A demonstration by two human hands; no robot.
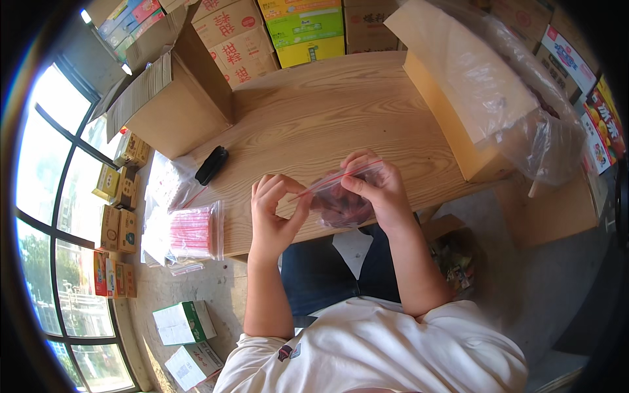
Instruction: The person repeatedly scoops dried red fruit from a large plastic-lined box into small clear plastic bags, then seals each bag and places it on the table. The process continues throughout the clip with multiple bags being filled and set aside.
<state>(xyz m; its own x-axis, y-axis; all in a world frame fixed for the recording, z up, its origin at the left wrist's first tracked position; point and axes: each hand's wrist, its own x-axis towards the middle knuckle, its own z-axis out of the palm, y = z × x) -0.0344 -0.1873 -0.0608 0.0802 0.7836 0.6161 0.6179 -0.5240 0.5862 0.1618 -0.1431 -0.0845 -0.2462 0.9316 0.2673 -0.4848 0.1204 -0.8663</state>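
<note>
A clear zip-seal plastic bag [344, 209] with dark reddish-brown pieces inside hangs between my hands at the near edge of the wooden table [314, 108]. My left hand [280, 206] pinches the left end of its red-lined seal between thumb and fingers. Thumb and fingers of my right hand [376, 184] grip the same seal near its right end. What the pieces in the bag are, I cannot tell. To the left lies a stack of flat zip-seal bags with red seals [191, 230], beside a black case-like object [212, 165].
An open cardboard box [182, 98] stands at the table's back left. At the right, another cardboard box [437, 123] has a large clear plastic liner [550, 142] draped over its side. Stacked cartons [241, 44] line the back. Smaller boxes [184, 322] sit on the floor at left.
</note>
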